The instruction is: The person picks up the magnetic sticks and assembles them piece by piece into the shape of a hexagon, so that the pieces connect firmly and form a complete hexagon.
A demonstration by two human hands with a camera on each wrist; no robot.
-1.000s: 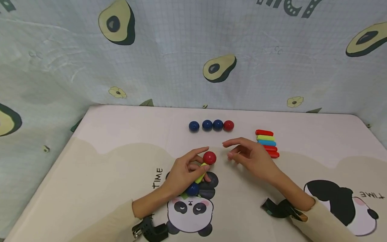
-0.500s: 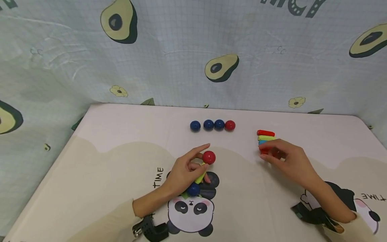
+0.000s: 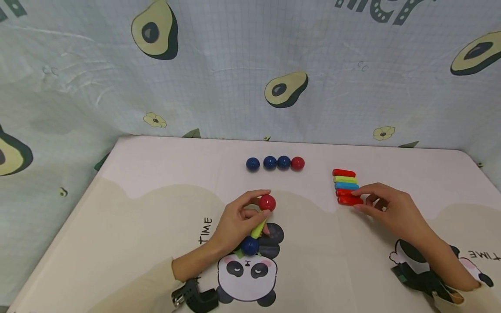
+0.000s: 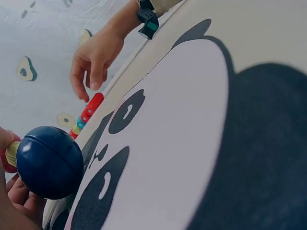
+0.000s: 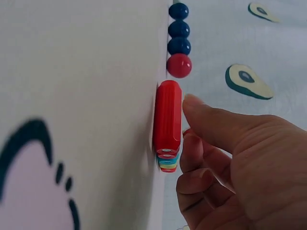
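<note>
My left hand [image 3: 236,221] pinches a yellow-green stick [image 3: 257,230] between thumb and fingers. At the stick's far end sits a red ball [image 3: 267,203], with the index fingertip on top of it. A dark blue ball [image 4: 50,163] with a groove is at the other end, close over the printed panda. My right hand [image 3: 395,213] is at the right ends of a row of short sticks, its fingers loosely bent. Its index fingertip is right at the second red stick [image 3: 343,192], its thumb by the nearest red stick [image 5: 168,117].
Beyond the two nearest red sticks lie a blue stick [image 3: 346,185], a yellow-green stick [image 3: 345,179] and another red stick [image 3: 343,173]. Toward the table's back edge, three blue balls [image 3: 270,163] and a red ball [image 3: 298,163] stand in a line.
My right hand has moved from the middle to the sticks at the right, then drawn back slightly. The left index fingertip has come onto the red ball, which has shifted a little toward the hand.
</note>
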